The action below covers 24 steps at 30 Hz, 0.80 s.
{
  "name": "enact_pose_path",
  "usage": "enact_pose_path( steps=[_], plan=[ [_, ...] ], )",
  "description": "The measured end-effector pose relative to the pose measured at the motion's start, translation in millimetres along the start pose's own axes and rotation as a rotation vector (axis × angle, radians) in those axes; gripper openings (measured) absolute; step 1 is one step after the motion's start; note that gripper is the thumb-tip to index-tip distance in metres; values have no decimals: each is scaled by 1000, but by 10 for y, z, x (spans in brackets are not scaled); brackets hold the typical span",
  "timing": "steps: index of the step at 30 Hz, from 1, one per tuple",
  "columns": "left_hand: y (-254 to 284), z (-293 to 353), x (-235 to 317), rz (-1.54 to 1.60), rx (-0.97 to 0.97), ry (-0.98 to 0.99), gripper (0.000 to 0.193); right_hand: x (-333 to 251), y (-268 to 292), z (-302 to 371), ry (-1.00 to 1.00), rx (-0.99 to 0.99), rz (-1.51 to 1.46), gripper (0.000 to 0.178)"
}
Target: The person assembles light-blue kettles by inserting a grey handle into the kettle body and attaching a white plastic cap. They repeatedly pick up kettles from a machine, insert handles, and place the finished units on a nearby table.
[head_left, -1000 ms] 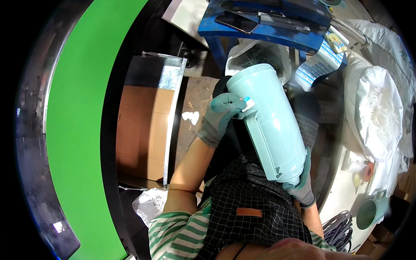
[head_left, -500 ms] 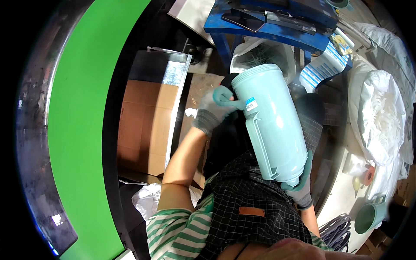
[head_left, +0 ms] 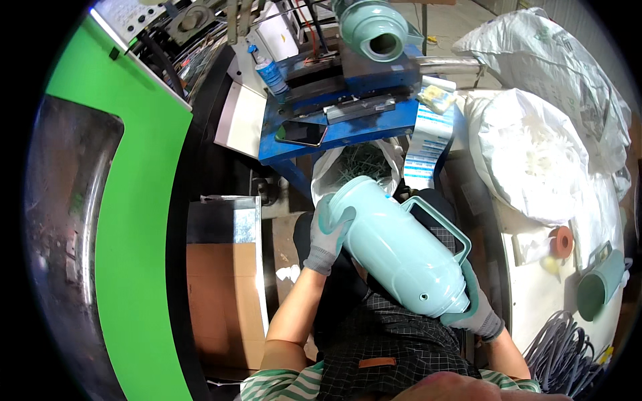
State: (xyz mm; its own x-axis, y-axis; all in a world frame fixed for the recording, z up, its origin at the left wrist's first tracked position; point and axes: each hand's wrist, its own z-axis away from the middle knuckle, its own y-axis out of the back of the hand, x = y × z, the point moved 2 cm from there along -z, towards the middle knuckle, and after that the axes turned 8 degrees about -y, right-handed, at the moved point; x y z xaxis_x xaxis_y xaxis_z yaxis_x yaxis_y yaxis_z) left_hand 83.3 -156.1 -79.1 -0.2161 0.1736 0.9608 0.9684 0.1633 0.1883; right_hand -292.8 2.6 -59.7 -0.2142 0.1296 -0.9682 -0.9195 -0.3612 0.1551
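Note:
A pale green plastic thermos jug shell (head_left: 394,257) lies aslant above my lap. Its wide threaded end points to the far left, its narrow neck to the near right. The side handle (head_left: 441,224) is on its far right side, and a small round hole shows near the neck. My left hand (head_left: 329,230), in a grey and green work glove, grips the wide end with fingers curled at its left edge. My right hand (head_left: 480,311), gloved alike, is closed round the neck end; some of its fingers are hidden behind the jug shell.
Past the jug shell is a lined bin (head_left: 326,175) of thin scraps, below a blue bench (head_left: 277,150) holding a phone (head_left: 301,133). Another green jug shell (head_left: 374,30) is beyond. At left is a cardboard-lined box (head_left: 224,294); at right, a white sack (head_left: 528,157) and grey cords (head_left: 562,354).
The jug shell has turned about its length, so its handle moved from the left side to the far right side. It tilts further left, and the view has shifted to show more of the bench.

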Motion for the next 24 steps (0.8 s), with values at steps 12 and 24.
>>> enact_pose_path(
  steps=[12, 24],
  plan=[
    [-215, 227, 891, -755, -348, -830, 74, 2, -427, 255, 55, 201, 503, 121],
    [-127, -397, 1217, -751, 50, -1053, 43, -17, -6, 71, -195, 211, -669, 120]
  ],
)
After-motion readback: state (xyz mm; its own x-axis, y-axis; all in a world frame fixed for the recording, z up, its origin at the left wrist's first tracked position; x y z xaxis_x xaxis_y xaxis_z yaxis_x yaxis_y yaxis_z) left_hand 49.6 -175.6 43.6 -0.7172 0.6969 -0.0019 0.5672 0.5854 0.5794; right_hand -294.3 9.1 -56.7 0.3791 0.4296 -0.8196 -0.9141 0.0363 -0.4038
